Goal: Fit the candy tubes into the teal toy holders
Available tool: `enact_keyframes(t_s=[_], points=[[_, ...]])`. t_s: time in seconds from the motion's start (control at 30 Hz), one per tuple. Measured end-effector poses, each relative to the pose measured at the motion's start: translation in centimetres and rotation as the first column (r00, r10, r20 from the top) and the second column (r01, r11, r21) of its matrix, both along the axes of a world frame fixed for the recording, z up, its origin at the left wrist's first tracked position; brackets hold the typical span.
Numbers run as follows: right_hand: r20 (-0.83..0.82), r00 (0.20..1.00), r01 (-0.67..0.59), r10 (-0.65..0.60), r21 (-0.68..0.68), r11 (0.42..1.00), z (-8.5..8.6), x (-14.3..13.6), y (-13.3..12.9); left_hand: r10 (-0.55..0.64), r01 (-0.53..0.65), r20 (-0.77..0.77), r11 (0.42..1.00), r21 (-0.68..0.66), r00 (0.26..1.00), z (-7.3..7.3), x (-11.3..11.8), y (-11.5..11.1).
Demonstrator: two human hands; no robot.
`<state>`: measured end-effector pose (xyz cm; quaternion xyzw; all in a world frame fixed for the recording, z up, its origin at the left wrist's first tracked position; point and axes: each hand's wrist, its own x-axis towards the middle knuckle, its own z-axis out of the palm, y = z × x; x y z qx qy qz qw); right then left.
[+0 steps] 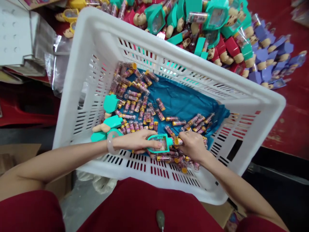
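Note:
My left hand [135, 140], with a pale bangle at the wrist, is closed around a teal plastic case [165, 144] that has a clear window. The case lies on its side, its narrow neck pointing right. At that neck, my right hand [193, 146] grips a small clear tube with a yellow cap [178, 141]; whether its end sits inside the neck I cannot tell. Both hands are low inside a white slotted basket [154, 38]. Many similar yellow-capped tubes [138, 104] lie loose around them, on a blue plastic sheet [180, 96].
More teal cases [111, 103] with beige parts rest at the basket's left side. Beyond the far rim is a heap of teal and red pieces [233, 46], with purple ones [262, 61] to the right. White stacked boxes [15, 35] stand at the upper left.

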<state>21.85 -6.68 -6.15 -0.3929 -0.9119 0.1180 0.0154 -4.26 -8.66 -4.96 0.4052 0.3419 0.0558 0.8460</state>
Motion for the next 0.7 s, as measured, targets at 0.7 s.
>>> enact_keyframes(t_s=[0.7], points=[[0.102,0.983,-0.158,0.155,0.025,0.987,0.5,-2.7,-3.7,-0.158,0.122,-0.029,0.854,-0.506,0.987,-0.4,0.8,-1.0]])
